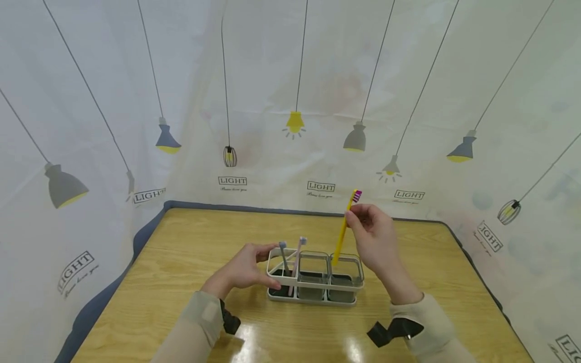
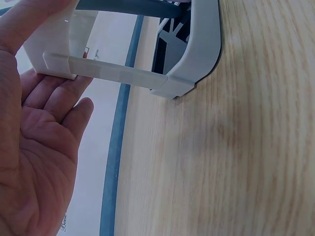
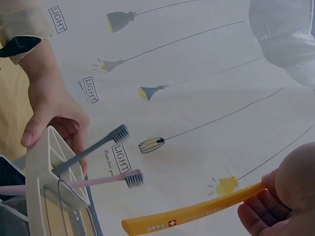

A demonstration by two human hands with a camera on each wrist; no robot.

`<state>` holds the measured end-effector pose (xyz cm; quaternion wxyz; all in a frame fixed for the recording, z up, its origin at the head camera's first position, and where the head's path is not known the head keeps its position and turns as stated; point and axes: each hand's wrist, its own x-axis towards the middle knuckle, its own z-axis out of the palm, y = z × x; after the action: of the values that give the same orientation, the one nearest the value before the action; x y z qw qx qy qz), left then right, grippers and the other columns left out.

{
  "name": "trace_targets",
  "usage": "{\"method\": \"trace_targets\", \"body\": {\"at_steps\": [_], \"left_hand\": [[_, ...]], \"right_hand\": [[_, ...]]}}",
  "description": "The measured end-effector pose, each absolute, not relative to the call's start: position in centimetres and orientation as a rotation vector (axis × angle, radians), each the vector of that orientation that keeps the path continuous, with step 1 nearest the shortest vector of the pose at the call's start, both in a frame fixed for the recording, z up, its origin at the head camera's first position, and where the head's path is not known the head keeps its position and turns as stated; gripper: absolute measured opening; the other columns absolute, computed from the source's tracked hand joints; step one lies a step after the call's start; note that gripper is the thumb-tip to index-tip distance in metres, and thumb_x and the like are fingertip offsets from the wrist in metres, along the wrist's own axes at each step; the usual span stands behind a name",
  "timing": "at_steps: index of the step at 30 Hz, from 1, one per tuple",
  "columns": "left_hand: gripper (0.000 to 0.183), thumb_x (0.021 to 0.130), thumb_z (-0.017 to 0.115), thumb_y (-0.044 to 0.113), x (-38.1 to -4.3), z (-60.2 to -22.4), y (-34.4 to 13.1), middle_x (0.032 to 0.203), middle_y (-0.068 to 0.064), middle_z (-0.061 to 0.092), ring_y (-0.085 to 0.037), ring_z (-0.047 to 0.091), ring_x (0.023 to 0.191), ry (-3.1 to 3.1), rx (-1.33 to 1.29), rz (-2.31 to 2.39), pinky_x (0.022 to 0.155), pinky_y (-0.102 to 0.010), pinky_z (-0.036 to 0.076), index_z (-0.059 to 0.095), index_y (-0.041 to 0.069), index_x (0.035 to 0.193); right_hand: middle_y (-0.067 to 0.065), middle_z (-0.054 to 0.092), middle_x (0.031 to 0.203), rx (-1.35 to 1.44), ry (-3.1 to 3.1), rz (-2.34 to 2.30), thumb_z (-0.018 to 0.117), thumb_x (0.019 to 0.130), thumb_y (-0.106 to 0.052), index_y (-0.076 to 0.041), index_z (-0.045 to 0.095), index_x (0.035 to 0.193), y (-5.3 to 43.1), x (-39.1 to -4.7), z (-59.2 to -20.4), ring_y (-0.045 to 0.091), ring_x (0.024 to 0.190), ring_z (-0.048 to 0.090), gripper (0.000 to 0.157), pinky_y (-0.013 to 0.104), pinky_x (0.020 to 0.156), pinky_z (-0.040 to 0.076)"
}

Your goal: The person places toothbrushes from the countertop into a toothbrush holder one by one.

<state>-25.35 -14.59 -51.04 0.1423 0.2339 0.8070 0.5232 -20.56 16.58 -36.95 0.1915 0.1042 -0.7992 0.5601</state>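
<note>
A white toothbrush holder [image 1: 313,285] stands on the table, with two clear cups [image 1: 314,269] in its middle and right places. In its left part stand a grey-blue toothbrush [image 1: 285,257] and a pink toothbrush [image 1: 297,259], bristles up. My left hand [image 1: 245,267] grips the holder's left end, thumb at the front and fingers behind. Between thumb and fingers, my right hand [image 1: 374,239] pinches a yellow toothbrush [image 1: 343,233] near its purple-and-white bristles. Its handle slants down, and the lower end overlaps the right cup's rim in the head view. The fingers hide its head in the right wrist view.
The wooden table [image 1: 181,282] has a blue-grey back edge. Behind and beside it hangs a pale sheet [image 1: 263,75] printed with lamps and lettering. Black straps [image 1: 395,330] hang from both wrists close over the tabletop.
</note>
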Motion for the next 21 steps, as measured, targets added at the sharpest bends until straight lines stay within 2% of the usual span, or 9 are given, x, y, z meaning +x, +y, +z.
{"method": "trace_targets", "body": {"at_steps": [9,15,21], "left_hand": [[0.103,0.072,0.102,0.029,-25.4,-51.2,-14.7,0.156,-0.011,0.052,-0.036,0.049,0.144,2.313,0.679,1.514,0.114,-0.056,0.043,0.049,0.01,0.159],[0.102,0.072,0.102,0.027,-25.5,-51.3,-14.6,0.155,-0.009,0.054,-0.036,0.05,0.144,2.313,0.697,1.517,0.116,-0.056,0.041,0.05,0.01,0.158],[0.103,0.07,0.103,0.031,-25.7,-51.3,-14.7,0.155,-0.006,0.054,-0.036,0.051,0.143,2.335,0.706,1.5,0.116,-0.05,0.042,0.052,0.011,0.157]], "right_hand": [[0.015,0.067,0.097,0.403,-2.172,1.645,0.066,0.104,0.0,0.006,0.067,0.109,12.3,-20.3,-38.4,0.022,0.083,0.064,0.008,0.021,0.069,0.053],[0.012,0.068,0.1,0.436,-2.173,1.668,0.068,0.103,-0.001,0.004,0.067,0.111,10.1,-20.0,-39.7,0.025,0.085,0.065,0.01,0.024,0.074,0.057],[0.009,0.069,0.1,0.51,-2.218,1.562,0.068,0.103,-0.002,0.003,0.068,0.112,8.9,-19.8,-41.2,0.024,0.088,0.07,0.01,0.03,0.079,0.061]]}}
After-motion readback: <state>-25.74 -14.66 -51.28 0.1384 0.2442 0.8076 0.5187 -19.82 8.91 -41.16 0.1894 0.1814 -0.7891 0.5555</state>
